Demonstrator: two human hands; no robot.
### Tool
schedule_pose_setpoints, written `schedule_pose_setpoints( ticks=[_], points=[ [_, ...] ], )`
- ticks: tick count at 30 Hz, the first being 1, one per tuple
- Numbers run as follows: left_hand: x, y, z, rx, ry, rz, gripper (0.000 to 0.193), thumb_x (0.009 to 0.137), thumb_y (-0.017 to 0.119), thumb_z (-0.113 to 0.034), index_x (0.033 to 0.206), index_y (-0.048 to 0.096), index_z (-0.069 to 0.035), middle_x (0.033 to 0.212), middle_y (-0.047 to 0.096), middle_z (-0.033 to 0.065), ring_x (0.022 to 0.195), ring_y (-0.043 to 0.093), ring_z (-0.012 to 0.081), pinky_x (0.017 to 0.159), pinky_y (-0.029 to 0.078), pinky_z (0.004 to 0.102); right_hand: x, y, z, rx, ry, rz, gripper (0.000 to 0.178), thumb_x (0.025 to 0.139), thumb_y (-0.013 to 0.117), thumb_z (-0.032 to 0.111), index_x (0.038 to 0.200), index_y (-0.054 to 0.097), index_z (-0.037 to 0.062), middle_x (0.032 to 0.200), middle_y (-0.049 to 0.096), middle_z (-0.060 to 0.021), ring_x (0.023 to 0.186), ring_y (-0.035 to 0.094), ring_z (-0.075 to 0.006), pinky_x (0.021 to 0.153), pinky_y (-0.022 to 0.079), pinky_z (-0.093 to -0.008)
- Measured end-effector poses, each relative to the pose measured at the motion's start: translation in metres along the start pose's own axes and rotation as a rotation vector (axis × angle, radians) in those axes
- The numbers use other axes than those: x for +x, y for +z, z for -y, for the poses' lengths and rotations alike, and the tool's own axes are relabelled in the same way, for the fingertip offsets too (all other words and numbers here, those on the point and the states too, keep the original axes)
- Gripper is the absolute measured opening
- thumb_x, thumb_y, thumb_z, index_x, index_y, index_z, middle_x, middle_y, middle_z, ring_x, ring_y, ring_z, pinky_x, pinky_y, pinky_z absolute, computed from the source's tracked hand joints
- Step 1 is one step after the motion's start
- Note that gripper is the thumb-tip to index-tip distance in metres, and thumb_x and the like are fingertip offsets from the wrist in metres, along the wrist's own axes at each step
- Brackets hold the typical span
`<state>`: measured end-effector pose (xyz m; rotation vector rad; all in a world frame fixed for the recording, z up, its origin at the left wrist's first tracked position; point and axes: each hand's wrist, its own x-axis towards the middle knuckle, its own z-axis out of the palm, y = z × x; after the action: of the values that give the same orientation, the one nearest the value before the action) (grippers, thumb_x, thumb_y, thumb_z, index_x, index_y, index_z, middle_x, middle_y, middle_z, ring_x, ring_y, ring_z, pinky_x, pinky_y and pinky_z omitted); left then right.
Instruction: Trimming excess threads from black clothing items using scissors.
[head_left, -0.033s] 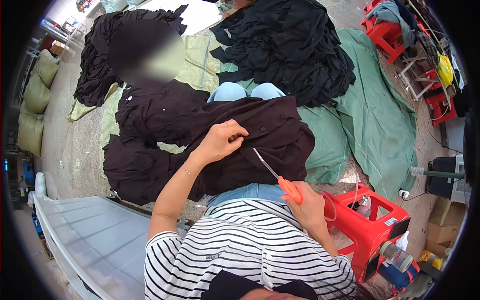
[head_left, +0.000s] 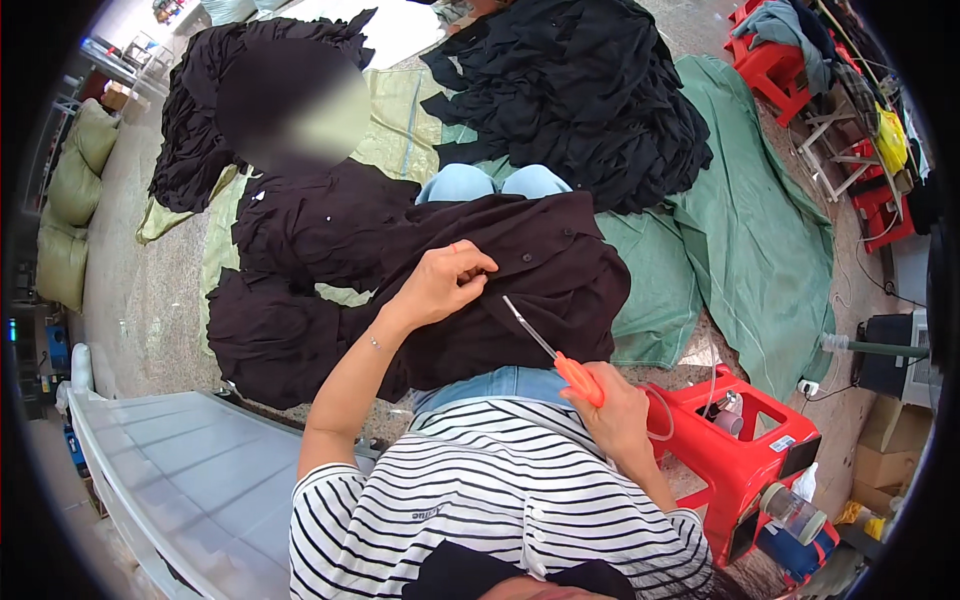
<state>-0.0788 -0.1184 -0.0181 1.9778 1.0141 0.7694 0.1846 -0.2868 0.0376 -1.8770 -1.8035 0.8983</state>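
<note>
A: What lies leftmost by the hands?
B: Rumpled dark cloth (head_left: pixel 270 330); then the dark buttoned garment (head_left: pixel 565 285), draped over the person's denim-clad legs (head_left: pixel 458 184).
A: How would it handle?
B: Light, soft and limp, I'd judge, apt to slump into folds. The flat fabric beside its buttons (head_left: pixel 527 258) seems the best hold.
A: And the hands?
B: Apart. The left hand (head_left: pixel 450 278) sits over the garment, back upward, thumb and fingertips drawn close; whether they pinch cloth, I can't tell. Rightward, the right hand (head_left: pixel 618 412) is wrapped around an orange-handled tool (head_left: pixel 578 378), its slender shaft slanting up and left, near a red plastic stool (head_left: pixel 770 398).
</note>
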Motion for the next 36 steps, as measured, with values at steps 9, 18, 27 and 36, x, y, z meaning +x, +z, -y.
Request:
schedule_pose_setpoints(
  ticks=[9,18,27,36],
  points=[
    [0.001,0.001,0.003,-0.021,-0.105,0.008,0.017,0.083,0.067,0.004,0.100,0.070,0.001,0.089,0.067,0.0077,0.075,0.066,0.0144,0.064,0.052,0.0259,0.007,0.003,0.001,-0.145,0.010,-0.009,0.040,0.085,0.074,0.045,0.092,0.061,0.0083,0.083,0.069,-0.0093,0.062,0.066,-0.0352,0.051,0.048,-0.0449],
    [0.053,0.014,-0.019,0.221,0.219,0.190,0.026,0.081,0.071,-0.002,0.106,0.068,-0.006,0.101,0.062,0.0091,0.094,0.063,0.0298,0.084,0.051,0.0364,0.000,-0.014,-0.009,-0.131,0.091,-0.200,0.041,0.084,0.076,0.043,0.104,0.063,0.0096,0.085,0.070,-0.0106,0.070,0.068,-0.0353,0.057,0.050,-0.0434],
    [0.062,0.010,-0.004,-0.224,-0.248,0.380,0.017,0.088,0.062,0.000,0.103,0.069,-0.007,0.090,0.055,0.0091,0.072,0.064,0.0210,0.069,0.052,0.0310,0.003,-0.015,-0.004,-0.122,0.079,-0.218,0.041,0.085,0.075,0.043,0.104,0.063,0.0096,0.087,0.070,-0.0111,0.068,0.068,-0.0351,0.055,0.050,-0.0429],
    [0.046,0.028,-0.001,0.319,0.152,0.189,0.022,0.079,0.068,-0.005,0.101,0.063,-0.007,0.092,0.058,0.0080,0.088,0.064,0.0286,0.071,0.053,0.0382,0.006,-0.016,0.001,-0.136,0.107,-0.139,0.035,0.086,0.075,0.040,0.099,0.064,0.0089,0.073,0.066,-0.0147,0.064,0.065,-0.0380,0.056,0.048,-0.0448]
  ],
)
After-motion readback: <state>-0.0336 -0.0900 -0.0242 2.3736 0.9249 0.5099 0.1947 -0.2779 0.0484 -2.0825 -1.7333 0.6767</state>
